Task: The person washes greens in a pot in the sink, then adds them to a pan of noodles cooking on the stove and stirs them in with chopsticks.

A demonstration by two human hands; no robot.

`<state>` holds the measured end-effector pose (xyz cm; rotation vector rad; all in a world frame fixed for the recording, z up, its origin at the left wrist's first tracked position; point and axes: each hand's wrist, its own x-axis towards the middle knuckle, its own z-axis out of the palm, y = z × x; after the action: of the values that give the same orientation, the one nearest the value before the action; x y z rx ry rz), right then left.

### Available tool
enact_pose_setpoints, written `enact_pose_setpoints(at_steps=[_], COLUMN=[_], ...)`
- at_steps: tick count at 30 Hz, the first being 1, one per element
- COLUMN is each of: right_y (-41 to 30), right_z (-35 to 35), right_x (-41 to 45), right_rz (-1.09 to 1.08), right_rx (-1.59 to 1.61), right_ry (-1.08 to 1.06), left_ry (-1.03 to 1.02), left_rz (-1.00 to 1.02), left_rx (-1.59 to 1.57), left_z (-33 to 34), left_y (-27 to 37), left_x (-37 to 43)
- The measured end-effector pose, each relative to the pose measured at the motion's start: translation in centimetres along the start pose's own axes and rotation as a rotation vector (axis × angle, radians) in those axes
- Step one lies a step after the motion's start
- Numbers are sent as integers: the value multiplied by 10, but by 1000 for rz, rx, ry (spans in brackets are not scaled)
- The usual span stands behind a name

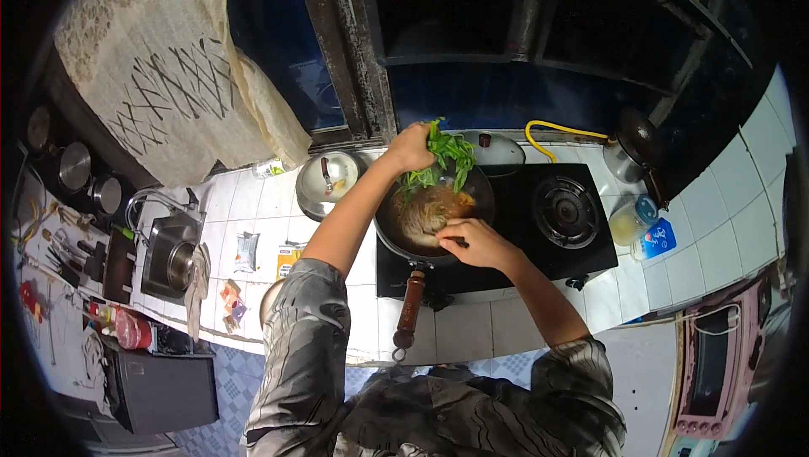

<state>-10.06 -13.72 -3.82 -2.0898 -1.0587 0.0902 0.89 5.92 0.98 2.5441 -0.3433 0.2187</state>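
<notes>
A wok [490,201] sits on the left side of the black gas stove [505,274], its wooden handle [411,305] turned towards me. Pale noodles [422,220] lie in brown broth inside, with orange bits at the right. Over the far part of the wok, my left hand [414,147] grips a bunch of leafy greens [452,154] that hangs down towards the broth. My right hand [481,242] is at the wok's near right rim, closed around a dark utensil handle; the utensil's other end cannot be made out.
A glass lid [499,152] lies behind the wok. Left of it stands a lidded pan [327,182]. The second burner [569,212], a jar [632,222] and a blue-white packet [657,241] are to the right. A sink [158,267] and small packets [246,251] are at left.
</notes>
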Motion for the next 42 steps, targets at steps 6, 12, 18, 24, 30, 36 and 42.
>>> enact_pose_setpoints(at_steps=[6,12,18,24,30,36,42], right_y=[-14,-3,33,85,77,24,59], right_z=[-32,-47,-24,2,-5,-12,55], right_x=[-24,-25,14,23,30,41,77], right_rz=[126,173,339,257,293,457,432], right_rx=[154,310,478,138,261,338,348], right_ry=[-108,35,275,476,445,511,620], left_ry=[-564,-682,-117,-17,-50,-203,-287], left_rz=[44,-16,8,-38,-308,-723,-703], left_rx=[196,387,182,-102,-400,-1062,-1380], left_z=[47,43,-2,-46,5,48,62], left_y=[12,12,24,24,-26,-5,29], left_x=[9,11,-10,-104,-238,-313,-311])
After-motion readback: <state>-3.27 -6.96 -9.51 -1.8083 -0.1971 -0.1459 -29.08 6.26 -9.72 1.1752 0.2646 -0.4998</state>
